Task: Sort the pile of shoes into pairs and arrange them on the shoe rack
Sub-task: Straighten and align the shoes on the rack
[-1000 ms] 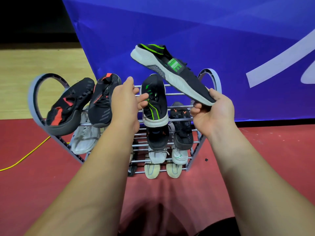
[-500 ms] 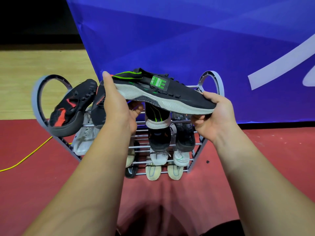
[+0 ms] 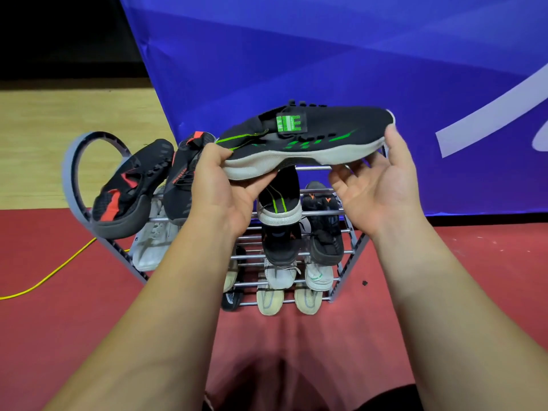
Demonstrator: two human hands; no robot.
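Observation:
A black shoe with green stripes and a white sole (image 3: 305, 137) is held sideways above the shoe rack (image 3: 350, 247). My left hand (image 3: 225, 185) grips its heel end, thumb on top. Under the toe end my right hand (image 3: 376, 179) cups the sole, fingertips touching the toe. The matching black-and-green shoe (image 3: 278, 200) rests on the rack's top tier right below. Two black shoes with red accents (image 3: 130, 191) lie on the top tier at the left.
Lower tiers hold white shoes (image 3: 154, 241), black shoes with orange marks (image 3: 323, 226) and beige shoes (image 3: 269, 295). A blue banner (image 3: 326, 54) hangs right behind the rack. A yellow cable (image 3: 44, 277) runs over the red floor at the left.
The black-and-green shoe came down from high above the rack and turned over, heel now left and toe right. My left hand took hold of the heel; my right hand moved to the toe.

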